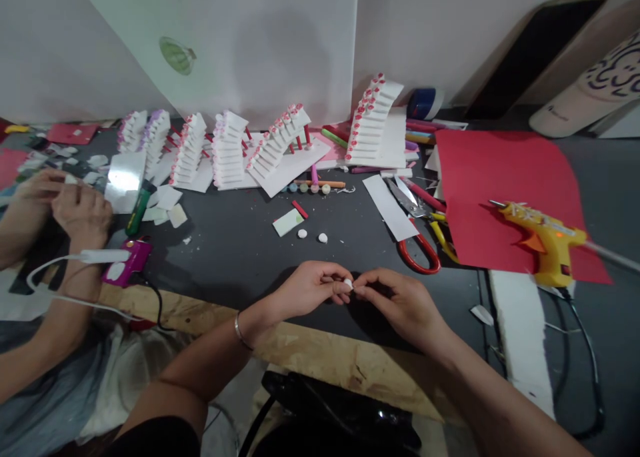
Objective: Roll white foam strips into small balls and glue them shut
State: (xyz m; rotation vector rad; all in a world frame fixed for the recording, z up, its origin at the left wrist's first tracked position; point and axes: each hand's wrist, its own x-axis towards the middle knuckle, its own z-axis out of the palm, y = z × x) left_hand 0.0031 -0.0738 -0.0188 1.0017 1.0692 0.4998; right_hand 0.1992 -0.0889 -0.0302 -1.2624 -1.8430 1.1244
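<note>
My left hand (pixel 315 289) pinches a small white round piece (pixel 348 284) between thumb and fingertips, just above the front of the dark table. The fingertips of my right hand (pixel 395 300) are closed at the right side of the same piece; whether they grip it or only touch its edge, I cannot tell. Two similar white round pieces, one on the left (pixel 302 233) and another on the right (pixel 323 238), lie a little beyond my hands. Near them are a pale rectangular card (pixel 289 222) and a short red strip (pixel 300 209).
Several small white model staircases (pixel 230 154) with pink and purple trim line the back. Red-handled scissors (pixel 420 247) lie right of centre. A yellow glue gun (pixel 543 237) rests on red paper (pixel 480 177). At left are a co-worker's hands (pixel 83 207) and a purple power adapter (pixel 129 262).
</note>
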